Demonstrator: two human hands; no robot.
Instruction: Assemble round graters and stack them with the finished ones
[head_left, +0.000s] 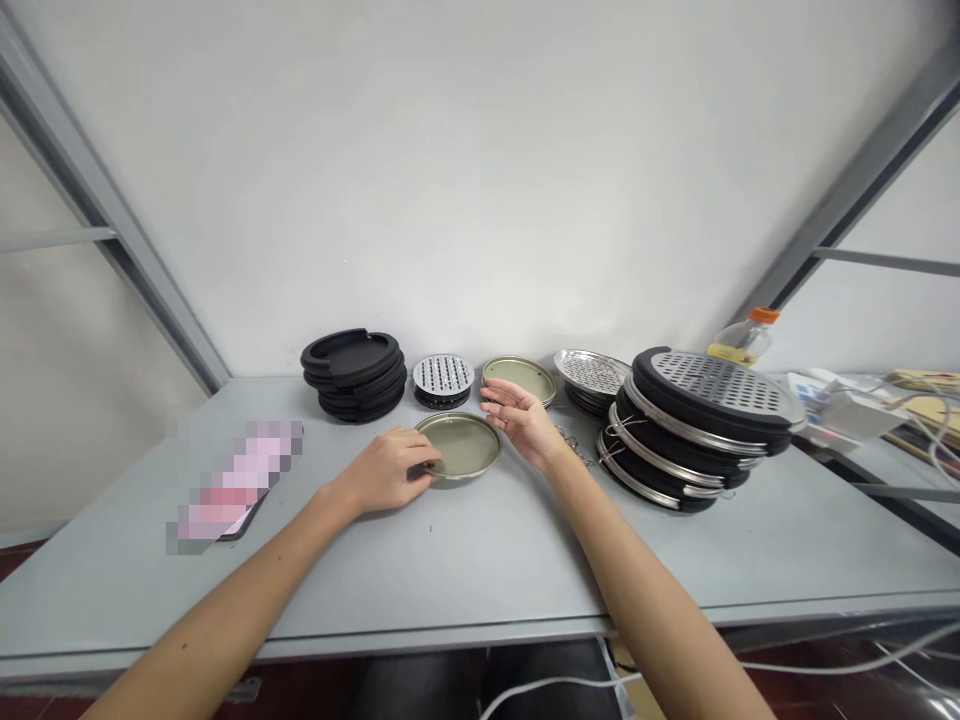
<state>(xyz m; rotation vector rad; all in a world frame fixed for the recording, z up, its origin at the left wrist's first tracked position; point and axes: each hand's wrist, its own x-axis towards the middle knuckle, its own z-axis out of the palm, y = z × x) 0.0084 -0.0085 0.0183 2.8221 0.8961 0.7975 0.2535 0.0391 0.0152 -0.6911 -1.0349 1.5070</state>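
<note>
A shallow round olive-coloured metal dish (459, 448) is at the middle of the table. My left hand (390, 470) grips its left rim between thumb and fingers, with a small dark thing partly visible under them that I cannot make out. Just beyond the dish's right rim, my right hand (525, 425) is open with its fingers spread. Behind its fingertips lies a stack of similar olive dishes (519, 376). Small wire clips (574, 440) lie partly hidden beside my right wrist.
At the back stand black rings (352, 375), perforated discs (443, 376) and grater plates (592, 372). A tall stack of black-rimmed graters (690, 430) stands on the right, before an orange-capped bottle (742, 340). A blurred phone (240, 485) lies left on the grey table (450, 580).
</note>
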